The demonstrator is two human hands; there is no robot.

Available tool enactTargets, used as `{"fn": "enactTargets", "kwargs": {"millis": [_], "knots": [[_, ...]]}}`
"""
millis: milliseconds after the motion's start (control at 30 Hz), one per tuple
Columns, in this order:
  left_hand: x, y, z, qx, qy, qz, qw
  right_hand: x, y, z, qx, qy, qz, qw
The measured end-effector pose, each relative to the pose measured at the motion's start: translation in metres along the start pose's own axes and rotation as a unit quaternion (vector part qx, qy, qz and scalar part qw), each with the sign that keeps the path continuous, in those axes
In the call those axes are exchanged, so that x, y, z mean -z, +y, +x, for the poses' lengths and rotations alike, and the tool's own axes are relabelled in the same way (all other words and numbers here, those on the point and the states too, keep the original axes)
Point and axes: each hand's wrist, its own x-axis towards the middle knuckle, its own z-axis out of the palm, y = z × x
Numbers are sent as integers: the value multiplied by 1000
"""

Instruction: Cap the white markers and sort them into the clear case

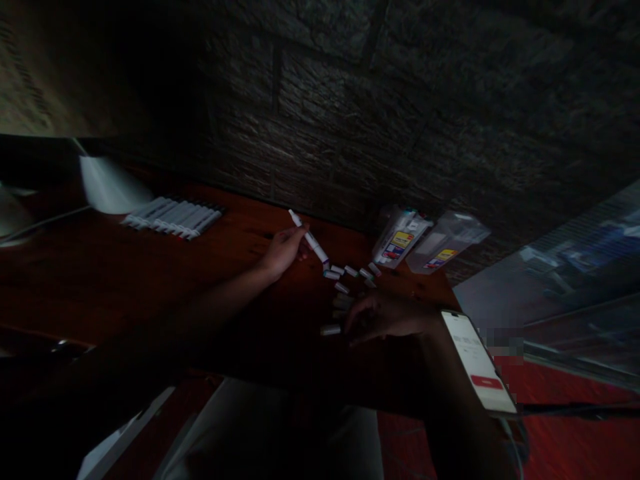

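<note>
My left hand (287, 252) is closed around a white marker (314, 245), which slants with its narrow end up and its lower end close to the table. Loose marker caps (351, 271), several of them pale with coloured ends, lie scattered below and right of it. My right hand (375, 315) hovers low over the near caps, its dim fingers curved and apart. Just left of its fingertips is one cap (330, 329). Deep shadow blurs the right fingers, and I make out nothing between them.
A row of white markers (173, 217) lies on the wooden table (235, 230) at left, beside a lamp base (107, 187). Two clear plastic cases (400, 240) stand by the brick wall (320, 133). A lit phone (477, 360) is at the right edge, with a cable.
</note>
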Motion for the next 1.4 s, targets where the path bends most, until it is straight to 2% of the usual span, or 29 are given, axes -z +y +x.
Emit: {"fn": "enactTargets", "kwargs": {"millis": [100,167,267,433,500,600,667,767,833,967,1100,1200,1300,1400], "knots": [[0,0,-1,-5,3,3,1000,4,4,2,4,50,11,999],[0,1,-1,-7,7,0,1000,6,8,4,17,117,6,993],[0,2,-1,-9,12,1,1000,11,15,6,29,210,13,977],[1,2,-1,-6,12,-6,1000,18,24,8,15,315,17,949],[1,1,-1,-10,12,-1,1000,18,27,12,27,369,-7,929],[2,-1,0,-18,17,9,1000,14,28,24,75,462,-49,882],[2,-2,2,-21,32,7,999,10,26,35,105,502,-113,851],[3,-2,4,-24,62,-9,998,4,19,51,155,487,-228,829],[4,-2,5,-25,70,-16,997,0,14,62,168,452,-265,835],[6,-5,6,-41,61,18,997,-3,10,76,132,420,-275,855],[8,-11,7,-79,53,62,993,0,16,80,108,422,-203,877],[7,-14,7,-100,35,65,992,1,21,78,135,437,-108,883],[7,-15,5,-145,1,89,985,1,20,72,182,474,-9,861],[8,-16,0,-218,-15,175,960,2,17,61,208,511,79,830]]}}
